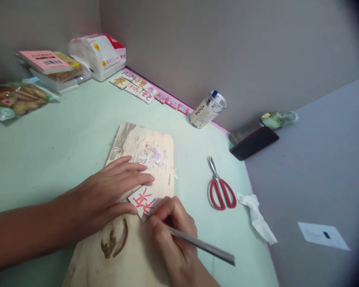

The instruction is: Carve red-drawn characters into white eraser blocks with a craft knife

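Note:
A small white square tile [140, 200] with a red written character lies on a wooden board [137, 255]. My left hand [113, 189] is laid over the board, its thumb and fingers bracing the tile's left and upper edges. In a pen-like grip, my right hand [176, 231] holds a slim metal craft knife [208, 246] at the tile's lower right edge. The knife's tip is hidden behind my fingers. Pale purple and white shavings [152, 155] are scattered on the board beyond my left hand.
Red-handled scissors [217, 189] and a crumpled tissue [259, 219] lie to the right. Along the wall stand a jar [208, 109], a phone [254, 142] and a bottle [271, 119]. Several lettered tiles [146, 95], a tissue pack [100, 56], books [46, 61] and a snack bag [18, 97] sit farther back.

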`<state>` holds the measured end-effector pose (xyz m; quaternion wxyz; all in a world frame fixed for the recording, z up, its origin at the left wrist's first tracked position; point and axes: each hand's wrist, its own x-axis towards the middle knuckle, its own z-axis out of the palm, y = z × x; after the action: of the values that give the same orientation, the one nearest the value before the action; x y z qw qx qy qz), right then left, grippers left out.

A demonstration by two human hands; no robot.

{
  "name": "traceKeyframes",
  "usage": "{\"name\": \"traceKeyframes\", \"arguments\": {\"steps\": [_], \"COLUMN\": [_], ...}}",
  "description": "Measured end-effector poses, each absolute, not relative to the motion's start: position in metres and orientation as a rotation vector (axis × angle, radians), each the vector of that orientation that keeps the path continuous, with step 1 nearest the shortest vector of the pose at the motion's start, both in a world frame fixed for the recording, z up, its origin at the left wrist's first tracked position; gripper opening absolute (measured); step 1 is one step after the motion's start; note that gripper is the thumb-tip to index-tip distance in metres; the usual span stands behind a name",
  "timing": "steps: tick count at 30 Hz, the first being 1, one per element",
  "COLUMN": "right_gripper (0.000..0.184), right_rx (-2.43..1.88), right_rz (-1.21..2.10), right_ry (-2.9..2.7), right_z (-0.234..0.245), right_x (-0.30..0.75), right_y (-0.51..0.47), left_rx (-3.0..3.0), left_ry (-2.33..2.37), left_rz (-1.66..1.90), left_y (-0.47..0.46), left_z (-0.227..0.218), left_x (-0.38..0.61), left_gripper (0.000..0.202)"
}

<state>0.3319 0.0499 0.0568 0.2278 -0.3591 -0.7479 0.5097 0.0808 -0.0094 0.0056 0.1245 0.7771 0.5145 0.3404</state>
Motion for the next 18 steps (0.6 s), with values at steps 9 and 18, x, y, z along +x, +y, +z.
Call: {"name": "traceKeyframes", "arguments": {"steps": [9,18], "right_gripper": [0.022,0.02], "right_rx": [-0.947,-0.929], "right_rz": [1.423,1.417], "right_ry": [-2.027,-2.052], "right_z": [0.0522,0.0536], "right_x": [0.3305,0.3308], "right_y": [0.0491,0.0495], "left_rx": [2.255,2.232], "left_ry": [1.499,1.52], "left_rz": [1.01,1.082], "left_y": [-0.0065,-0.0072], "left_z": [0.0077,0.0015], "left_x": [0.0809,0.0862], "left_gripper": [0.05,0.045]}}
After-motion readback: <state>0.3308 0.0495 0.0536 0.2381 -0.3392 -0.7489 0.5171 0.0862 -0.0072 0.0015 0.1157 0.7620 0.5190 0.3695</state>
